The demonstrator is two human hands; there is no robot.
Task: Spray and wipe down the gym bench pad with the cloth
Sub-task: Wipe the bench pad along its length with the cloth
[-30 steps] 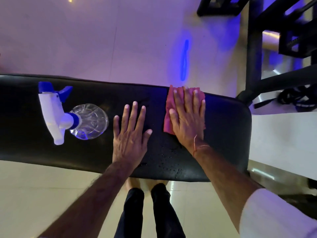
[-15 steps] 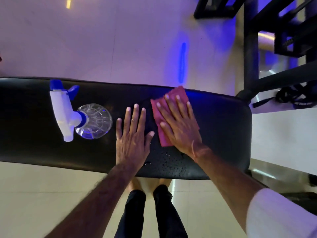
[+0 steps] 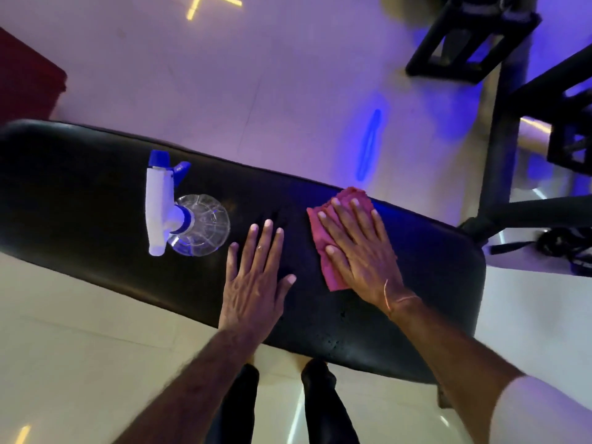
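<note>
A black gym bench pad [image 3: 96,219] runs across the view, slanting down to the right. My right hand [image 3: 358,248] lies flat with straight fingers on a pink cloth [image 3: 330,270], pressing it onto the pad right of the middle. My left hand [image 3: 256,280] rests flat on the bare pad beside it, fingers spread. A clear spray bottle [image 3: 205,225] with a white and blue trigger head stands on the pad left of my left hand. Small droplets dot the pad near its front edge.
A black metal machine frame [image 3: 499,155] stands at the right, close to the pad's end, with dark straps on the floor beside it. A dark red mat [image 3: 25,81] lies at the far left. Glossy tiled floor surrounds the bench; my legs stand below the pad.
My right hand slid the cloth left toward my left hand, then back right across the pad. The view tilted and shifted. My left hand and the bottle stayed in place.
</note>
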